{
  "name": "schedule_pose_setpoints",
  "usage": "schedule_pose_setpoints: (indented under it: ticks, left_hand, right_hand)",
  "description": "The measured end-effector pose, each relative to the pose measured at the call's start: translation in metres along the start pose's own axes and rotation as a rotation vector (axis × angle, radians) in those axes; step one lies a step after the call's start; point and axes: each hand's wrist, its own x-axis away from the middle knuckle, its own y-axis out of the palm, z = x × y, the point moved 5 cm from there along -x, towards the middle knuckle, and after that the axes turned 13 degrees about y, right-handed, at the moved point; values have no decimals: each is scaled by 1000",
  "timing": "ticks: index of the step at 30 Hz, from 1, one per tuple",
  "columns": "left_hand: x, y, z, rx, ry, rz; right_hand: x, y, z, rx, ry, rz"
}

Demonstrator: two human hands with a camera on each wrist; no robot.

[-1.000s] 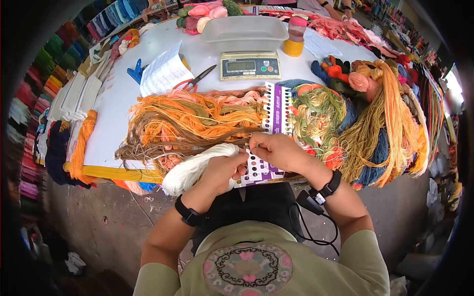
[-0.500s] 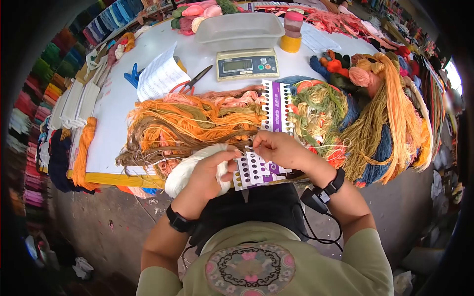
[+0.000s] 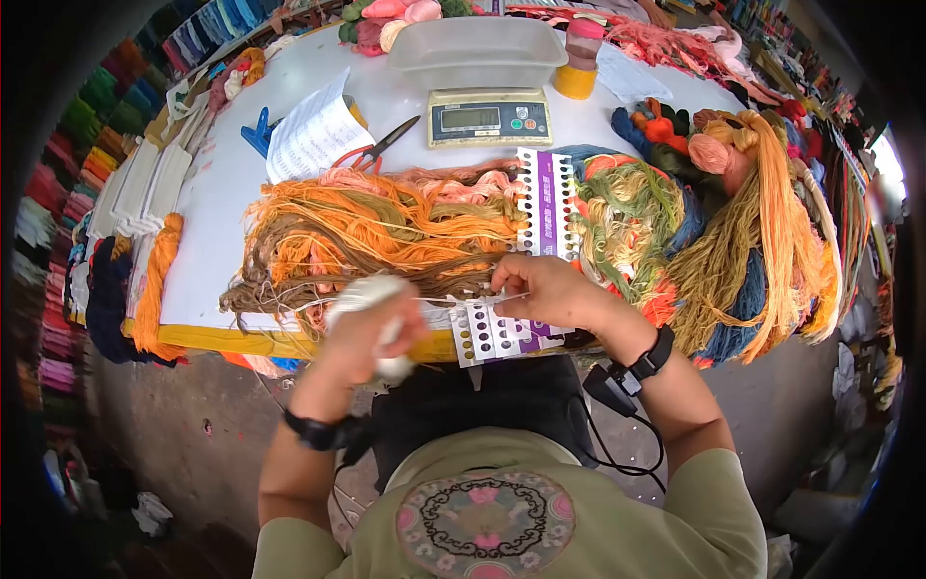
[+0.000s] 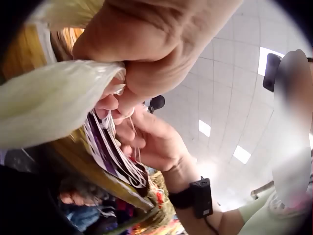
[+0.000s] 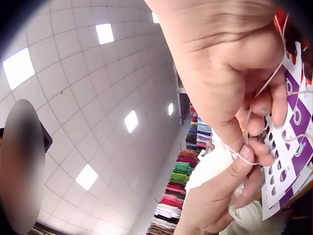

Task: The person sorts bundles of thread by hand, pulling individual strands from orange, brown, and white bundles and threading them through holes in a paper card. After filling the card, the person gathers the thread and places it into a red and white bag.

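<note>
My left hand (image 3: 355,340), blurred by motion, grips a skein of white thread (image 4: 54,105) at the table's front edge. In the left wrist view the skein bulges out below its curled fingers. My right hand (image 3: 552,289) pinches a thin pale thread (image 5: 248,115) between thumb and fingers. A strand runs between the two hands in the head view. Beneath the right hand lie white and purple cards with punched holes (image 3: 479,331). Brown thread (image 3: 424,275) lies just beyond the fingertips, beside orange skeins (image 3: 386,217).
Another punched card (image 3: 547,198) lies between the orange skeins and a multicoloured heap of thread (image 3: 627,217). Behind are scissors (image 3: 391,143), a written sheet (image 3: 313,135), a digital scale (image 3: 489,118) and a clear plastic tub (image 3: 477,53). More skeins (image 3: 762,232) hang over the right edge.
My left hand has moved left and slightly down, drawing away from the right hand with the white skein. A strand now stretches between them. The right hand stays nearly in place over the cards.
</note>
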Motion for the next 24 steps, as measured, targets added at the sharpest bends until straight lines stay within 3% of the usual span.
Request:
schedule_pose_setpoints:
  ticks: [1,4,5,6,7,9,11,13,15,17,20,24]
  left_hand:
    - [11,-21,12,215,-88,174]
    - [39,-125,35,463,232,383]
    - [50,-156,42,710,296,360]
    - [64,-188,45,719,350,496]
    - [78,-205,48,459,428,620]
    - [100,-192,60,-293,228,960]
    - [93,-136,60,-379,86,667]
    - [78,-75,60,-162,183,351]
    - [53,-18,62,178,369,173]
    - [33,15,58,508,391,23]
    - [20,49,55,575,399,-126]
    - [17,58,54,496,409,-34]
  right_hand:
    - [0,1,2,-9,0,0]
    - [-2,-1,2,2,-29,27]
    - [-2,-1,3,-20,11,-10]
    - [-2,0,3,-43,49,-48]
    - [-1,1,1,-45,46,-50]
    - [1,1,-1,-37,74,-39]
    - [2,2,-10,-22,66,-10]
    - [3,10,-28,7,35,4]
    - [15,18,-56,-376,-89,59]
    - [25,21,-85,-477,-115,42]
    - [32,26,-104,-728,-266,62]
    - [36,22,-95,-673,-227,104]
